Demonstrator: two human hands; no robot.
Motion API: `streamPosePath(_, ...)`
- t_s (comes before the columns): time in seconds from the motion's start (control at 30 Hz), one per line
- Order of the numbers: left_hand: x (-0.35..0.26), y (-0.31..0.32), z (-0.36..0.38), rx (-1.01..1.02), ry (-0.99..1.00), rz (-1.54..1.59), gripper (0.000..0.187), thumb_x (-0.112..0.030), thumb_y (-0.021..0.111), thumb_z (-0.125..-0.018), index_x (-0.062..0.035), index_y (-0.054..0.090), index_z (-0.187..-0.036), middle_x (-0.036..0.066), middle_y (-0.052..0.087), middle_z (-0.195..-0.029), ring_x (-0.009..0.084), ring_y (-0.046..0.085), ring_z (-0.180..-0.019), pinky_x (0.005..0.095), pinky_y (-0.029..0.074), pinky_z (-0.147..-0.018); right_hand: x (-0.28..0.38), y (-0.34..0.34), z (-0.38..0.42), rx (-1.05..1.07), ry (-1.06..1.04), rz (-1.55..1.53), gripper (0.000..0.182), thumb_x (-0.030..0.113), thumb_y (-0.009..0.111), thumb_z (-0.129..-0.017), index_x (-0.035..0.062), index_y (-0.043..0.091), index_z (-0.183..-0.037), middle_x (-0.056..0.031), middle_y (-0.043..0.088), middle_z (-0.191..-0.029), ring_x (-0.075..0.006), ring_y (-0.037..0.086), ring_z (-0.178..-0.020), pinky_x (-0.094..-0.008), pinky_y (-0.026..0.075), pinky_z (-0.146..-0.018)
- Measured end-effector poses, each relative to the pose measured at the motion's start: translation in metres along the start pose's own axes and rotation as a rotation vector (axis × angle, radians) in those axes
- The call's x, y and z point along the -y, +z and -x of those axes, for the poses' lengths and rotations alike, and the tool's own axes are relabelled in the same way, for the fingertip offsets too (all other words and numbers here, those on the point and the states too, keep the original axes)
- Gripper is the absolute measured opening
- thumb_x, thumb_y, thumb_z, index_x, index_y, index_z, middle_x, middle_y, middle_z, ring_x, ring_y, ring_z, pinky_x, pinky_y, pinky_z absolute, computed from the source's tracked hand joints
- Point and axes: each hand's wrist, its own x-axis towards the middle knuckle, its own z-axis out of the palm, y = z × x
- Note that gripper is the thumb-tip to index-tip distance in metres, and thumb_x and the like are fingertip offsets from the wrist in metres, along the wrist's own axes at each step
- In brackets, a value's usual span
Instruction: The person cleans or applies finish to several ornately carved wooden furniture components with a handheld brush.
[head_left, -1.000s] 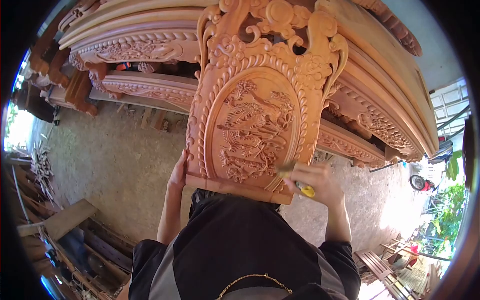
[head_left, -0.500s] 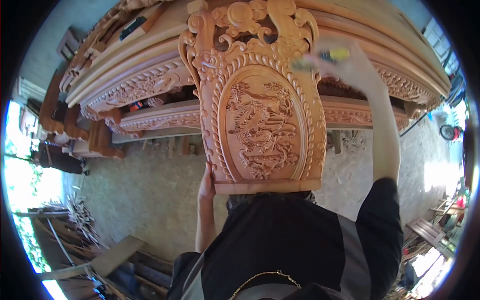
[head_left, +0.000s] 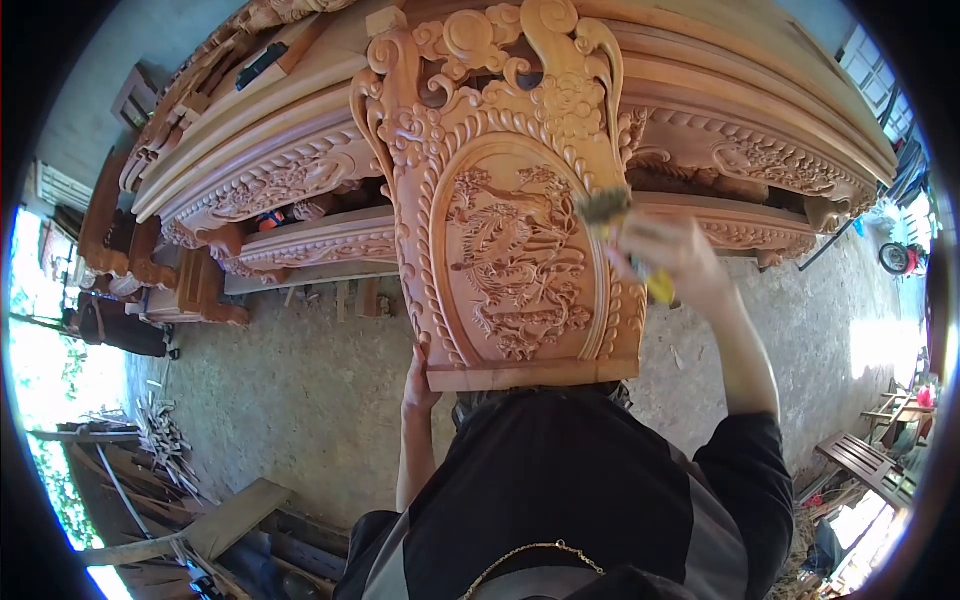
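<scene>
A carved wooden panel (head_left: 520, 345) with an oval relief and scrolled top leans upright in front of me, its lower edge near my lap. Along its lower left edge my left hand (head_left: 421, 383) grips the side. My right hand (head_left: 672, 255) is closed around a brush (head_left: 607, 206) with a yellow handle, its bristle end over the right rim of the oval. The hand and brush are slightly blurred, so contact with the wood is uncertain.
Long carved wooden rails (head_left: 740, 150) lie stacked behind the panel. A dark tool (head_left: 262, 65) rests at the upper left. Wood scraps (head_left: 165, 430) and boards (head_left: 235, 515) lie at the lower left. A slatted wooden piece (head_left: 868, 463) is on the right.
My right hand has moved down with the brush, from beside the panel's upper right to the oval's right side. The panel has shifted slightly left; my left hand still holds its edge.
</scene>
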Motion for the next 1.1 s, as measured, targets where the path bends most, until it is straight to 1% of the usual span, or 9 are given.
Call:
streamPosePath(0.1, 0.002, 0.012, 0.004, -0.12, 0.027, -0.077, 0.063, -0.057, 0.046, -0.101, -0.0203, 0.036, -0.152, 0.006, 0.056, -0.134, 0.0249, 0.056, -0.12, 0.0454, 0.044, -0.104, 0.03, 0.012, 0.047, 0.169, 0.159, -0.118, 0.006, 0.01, 0.072, -0.087, 0.0086, 0.066, -0.086, -0.0053, 0.065, -0.082, -0.0176, 0.066, -0.061, -0.0309, 0.052, -0.048)
streamPosePath(0.33, -0.002, -0.015, 0.011, 0.112, -0.234, -0.139, 0.094, -0.061, 0.073, -0.082, -0.0153, 0.033, -0.153, 0.003, 0.055, -0.134, 0.0243, 0.054, -0.125, 0.0419, 0.043, -0.108, 0.059, 0.018, 0.064, 0.552, 0.475, -0.523, 0.025, 0.029, 0.063, -0.095, 0.0062, 0.063, -0.084, -0.0106, 0.064, -0.082, -0.0327, 0.062, -0.067, -0.0417, 0.051, -0.067)
streamPosePath(0.4, -0.005, -0.017, 0.012, 0.115, -0.241, -0.214, 0.097, -0.061, 0.076, -0.079, -0.0132, 0.034, -0.152, 0.004, 0.055, -0.134, 0.0254, 0.054, -0.126, 0.042, 0.042, -0.109, 0.039, 0.021, 0.055, 0.514, 0.354, -0.346, 0.03, 0.032, 0.061, -0.096, 0.0054, 0.063, -0.083, -0.0124, 0.064, -0.078, -0.0314, 0.063, -0.067, -0.0424, 0.05, -0.068)
streamPosePath(0.47, -0.005, -0.022, 0.012, 0.161, -0.204, -0.258, 0.085, -0.045, 0.076, -0.084, 0.0038, 0.042, -0.144, 0.015, 0.056, -0.134, 0.0291, 0.055, -0.123, 0.0429, 0.042, -0.108, 0.022, 0.002, 0.02, 0.507, 0.446, -0.349, 0.03, 0.033, 0.064, -0.095, 0.0052, 0.064, -0.083, -0.0125, 0.062, -0.072, -0.0279, 0.062, -0.066, -0.0402, 0.05, -0.068)
streamPosePath(0.67, -0.004, -0.04, 0.008, 0.089, -0.246, -0.275, 0.063, -0.03, 0.078, -0.073, 0.0052, 0.06, -0.122, 0.015, 0.064, -0.12, 0.0271, 0.062, -0.112, 0.0415, 0.047, -0.102, -0.037, -0.045, -0.089, 0.176, 0.607, -0.276, 0.031, 0.037, 0.067, -0.097, 0.0076, 0.064, -0.087, -0.0003, 0.066, -0.07, -0.0101, 0.059, -0.051, -0.0305, 0.051, -0.052)
streamPosePath(0.73, -0.003, -0.04, 0.01, 0.062, -0.236, -0.278, 0.06, -0.029, 0.077, -0.074, 0.0053, 0.061, -0.12, 0.015, 0.066, -0.116, 0.0265, 0.063, -0.108, 0.0408, 0.049, -0.1, -0.056, -0.057, -0.127, 0.097, 0.632, -0.18, 0.028, 0.035, 0.066, -0.098, 0.0079, 0.064, -0.091, -0.0033, 0.068, -0.077, -0.0121, 0.065, -0.059, -0.0297, 0.052, -0.054)
streamPosePath(0.87, 0.001, -0.04, 0.01, 0.041, -0.223, -0.263, 0.051, -0.027, 0.074, -0.075, 0.0051, 0.064, -0.114, 0.013, 0.069, -0.108, 0.0255, 0.066, -0.1, 0.0392, 0.051, -0.095, -0.077, -0.078, -0.191, -0.09, 0.311, 0.117, 0.027, 0.022, 0.067, -0.097, -0.0017, 0.062, -0.086, -0.0081, 0.054, -0.078, -0.0181, 0.05, -0.06, -0.0305, 0.044, -0.056)
streamPosePath(0.93, -0.001, -0.027, 0.014, 0.003, -0.215, -0.254, 0.049, -0.026, 0.074, -0.075, 0.0049, 0.065, -0.112, 0.013, 0.069, -0.107, 0.0251, 0.065, -0.099, 0.0387, 0.051, -0.094, -0.096, -0.071, -0.205, -0.357, -0.262, 0.073, 0.024, 0.022, 0.068, -0.096, 0.0018, 0.062, -0.085, -0.0078, 0.057, -0.079, -0.0199, 0.056, -0.06, -0.0324, 0.047, -0.057)
streamPosePath(1.1, 0.006, -0.058, 0.005, 0.015, -0.19, -0.21, 0.045, -0.025, 0.071, -0.075, 0.0059, 0.067, -0.108, 0.012, 0.069, -0.103, 0.0236, 0.064, -0.099, 0.0366, 0.051, -0.093, -0.075, -0.032, -0.135, -0.192, -0.154, 0.257, 0.019, 0.022, 0.071, -0.091, 0.0114, 0.069, -0.106, -0.0054, 0.067, -0.097, -0.0197, 0.069, -0.072, -0.0292, 0.058, -0.058)
